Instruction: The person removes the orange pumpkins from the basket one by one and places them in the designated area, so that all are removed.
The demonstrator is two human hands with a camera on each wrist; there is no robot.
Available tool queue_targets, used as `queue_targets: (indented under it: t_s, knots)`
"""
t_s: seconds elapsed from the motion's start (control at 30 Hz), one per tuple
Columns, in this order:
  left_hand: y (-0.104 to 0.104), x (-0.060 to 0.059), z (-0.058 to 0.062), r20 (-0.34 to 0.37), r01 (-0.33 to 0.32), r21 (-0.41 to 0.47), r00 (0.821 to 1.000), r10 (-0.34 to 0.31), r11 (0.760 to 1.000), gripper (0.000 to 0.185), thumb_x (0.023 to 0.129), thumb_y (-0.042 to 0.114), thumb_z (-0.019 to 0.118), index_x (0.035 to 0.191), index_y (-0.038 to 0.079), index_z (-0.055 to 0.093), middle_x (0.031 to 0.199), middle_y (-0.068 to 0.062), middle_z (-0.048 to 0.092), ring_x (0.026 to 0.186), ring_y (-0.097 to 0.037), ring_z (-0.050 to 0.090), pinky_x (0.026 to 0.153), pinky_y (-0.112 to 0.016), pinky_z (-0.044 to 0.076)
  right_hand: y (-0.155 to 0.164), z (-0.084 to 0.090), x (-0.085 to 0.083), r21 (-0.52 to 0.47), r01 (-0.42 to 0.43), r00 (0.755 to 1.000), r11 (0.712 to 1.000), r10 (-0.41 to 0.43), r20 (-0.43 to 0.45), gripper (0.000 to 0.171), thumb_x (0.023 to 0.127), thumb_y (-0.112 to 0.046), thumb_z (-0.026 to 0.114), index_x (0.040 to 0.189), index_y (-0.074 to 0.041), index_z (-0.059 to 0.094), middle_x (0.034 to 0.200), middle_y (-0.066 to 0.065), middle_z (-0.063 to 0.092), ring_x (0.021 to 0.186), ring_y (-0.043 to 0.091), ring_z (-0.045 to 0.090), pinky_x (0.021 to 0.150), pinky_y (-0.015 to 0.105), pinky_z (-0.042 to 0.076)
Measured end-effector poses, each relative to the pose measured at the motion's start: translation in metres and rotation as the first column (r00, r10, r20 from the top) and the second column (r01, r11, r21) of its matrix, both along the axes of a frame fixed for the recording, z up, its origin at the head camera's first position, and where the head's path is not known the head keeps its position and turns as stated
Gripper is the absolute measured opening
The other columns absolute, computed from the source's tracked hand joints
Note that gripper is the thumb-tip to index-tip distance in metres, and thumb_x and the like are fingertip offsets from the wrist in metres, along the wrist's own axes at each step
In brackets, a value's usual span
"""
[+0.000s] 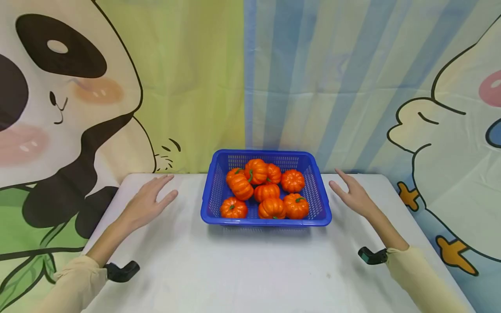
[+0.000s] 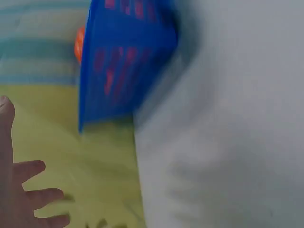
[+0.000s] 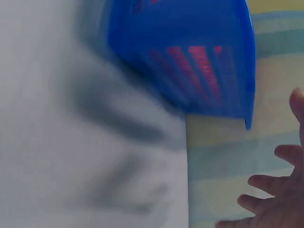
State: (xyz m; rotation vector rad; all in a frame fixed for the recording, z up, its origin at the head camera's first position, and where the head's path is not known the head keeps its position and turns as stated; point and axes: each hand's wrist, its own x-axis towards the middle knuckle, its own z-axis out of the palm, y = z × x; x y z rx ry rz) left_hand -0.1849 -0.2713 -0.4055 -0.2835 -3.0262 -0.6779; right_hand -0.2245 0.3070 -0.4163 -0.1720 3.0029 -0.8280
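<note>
A blue plastic basket (image 1: pixel 266 222) with slotted walls stands at the back middle of the table. Several small orange pumpkins (image 1: pixel 267 192) are piled inside it. Left of the basket, my left hand (image 1: pixel 148 201) hovers over the table with fingers extended, touching nothing. On the other side, my right hand (image 1: pixel 355 194) is also held in the air, fingers spread, apart from the basket's rim. In the left wrist view, the basket's side (image 2: pixel 123 71) shows beyond the spread fingers (image 2: pixel 45 197). The right wrist view has the basket's opposite side (image 3: pixel 190 61) in it.
The white table (image 1: pixel 258 269) reaches back to a printed curtain (image 1: pixel 195 87) hanging right behind the basket. A panda drawing covers the curtain's left part, and a white cartoon figure its right. Black wrist devices (image 1: pixel 122 271) sit at both sleeve cuffs.
</note>
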Motion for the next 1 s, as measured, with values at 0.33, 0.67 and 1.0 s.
queue_targets:
  t_s: [0.33,0.67,1.0]
  knots:
    - [0.065,-0.006,0.014,-0.078,0.099,-0.021,0.992,-0.1,0.995,0.07,0.094,0.063,0.043,0.151,0.023,0.035,0.157,-0.013,0.034,0.146,-0.042,0.023,0.111,-0.07,0.022,-0.034,-0.007,-0.015,-0.28,0.019,0.994,0.96,0.011,0.105,0.076,0.1,-0.05,0.04,0.156,-0.008,0.011,0.156,0.03,0.023,0.14,0.052,0.028,0.106,0.066,0.034]
    - [0.112,-0.035,0.029,-0.024,0.224,0.161,0.974,-0.223,0.961,0.071,0.092,0.062,0.05,0.148,0.02,0.04,0.153,-0.009,0.04,0.143,-0.034,0.034,0.112,-0.062,0.031,-0.035,-0.027,-0.025,-0.676,0.141,0.938,0.723,0.12,0.324,0.067,0.104,-0.05,0.026,0.157,-0.021,-0.001,0.155,0.027,0.025,0.133,0.046,0.042,0.104,0.05,0.046]
    - [0.141,-0.101,0.015,0.112,0.38,0.227,0.904,-0.412,0.897,0.065,0.096,0.045,0.056,0.146,0.006,0.041,0.148,-0.017,0.044,0.139,-0.035,0.041,0.114,-0.053,0.034,-0.042,-0.035,-0.028,-0.692,0.12,0.938,0.712,0.147,0.314,0.064,0.104,-0.051,0.02,0.157,-0.026,-0.005,0.158,0.023,0.022,0.137,0.047,0.038,0.106,0.056,0.04]
